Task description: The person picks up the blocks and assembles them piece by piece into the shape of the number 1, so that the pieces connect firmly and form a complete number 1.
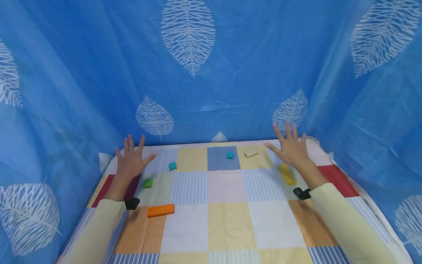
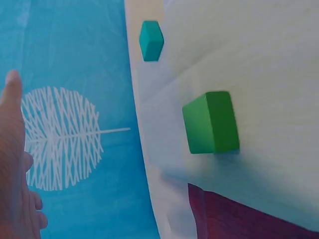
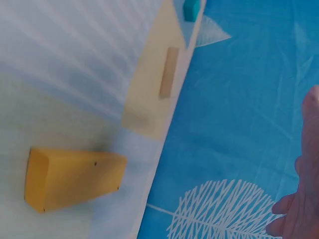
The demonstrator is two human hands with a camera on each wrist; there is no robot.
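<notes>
Blue leaf-print curtains (image 1: 250,91) wall in a patchwork cloth (image 1: 232,223), and both hands are spread wide! Left hand (image 1: 130,160) hovers by the far left corner, green block (image 1: 148,183) near it, orange block (image 1: 160,210) further from the far edge. Right hand (image 1: 293,148): far right corner, yellow block (image 1: 288,174) close by. Two teal blocks (image 1: 230,155) and a pale block (image 1: 251,153) sit toward the far edge.

Green block (image 1: 148,183), yellow block (image 1: 288,174), white-leafed blue curtain (image 1: 244,80)
</notes>
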